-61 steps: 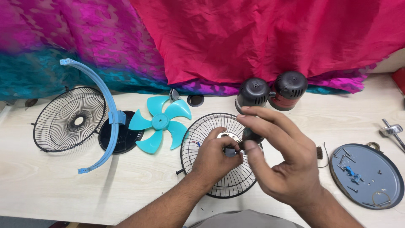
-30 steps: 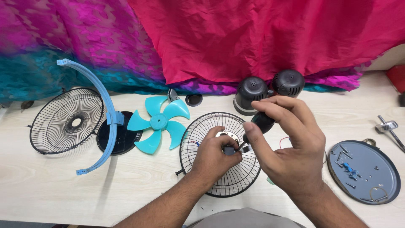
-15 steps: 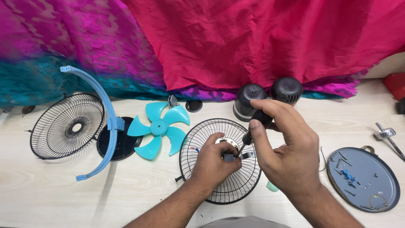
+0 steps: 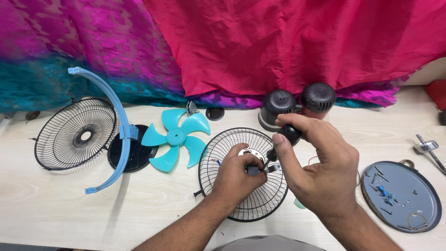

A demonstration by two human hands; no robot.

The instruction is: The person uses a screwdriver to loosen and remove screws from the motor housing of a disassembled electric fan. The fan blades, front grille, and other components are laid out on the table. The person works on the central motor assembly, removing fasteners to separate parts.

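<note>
Left hand (image 4: 237, 179): palm down, fingers curled tight, pinching below the knuckles. Right hand (image 4: 320, 162): raised just beside it, thumb and fingers closed in a grip, wrist angled inward.

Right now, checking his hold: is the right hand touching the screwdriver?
Touching. The head view shows the right hand wrapped around the screwdriver handle.

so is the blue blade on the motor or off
Off: the blade lies flat on the table, apart from the grille under both hands.

Two wire fan guards (image 4: 76, 135) (image 4: 241, 174), two hands (image 4: 237, 179) (image 4: 320, 174) (one screwdriver (image 4: 283, 142)).
</note>
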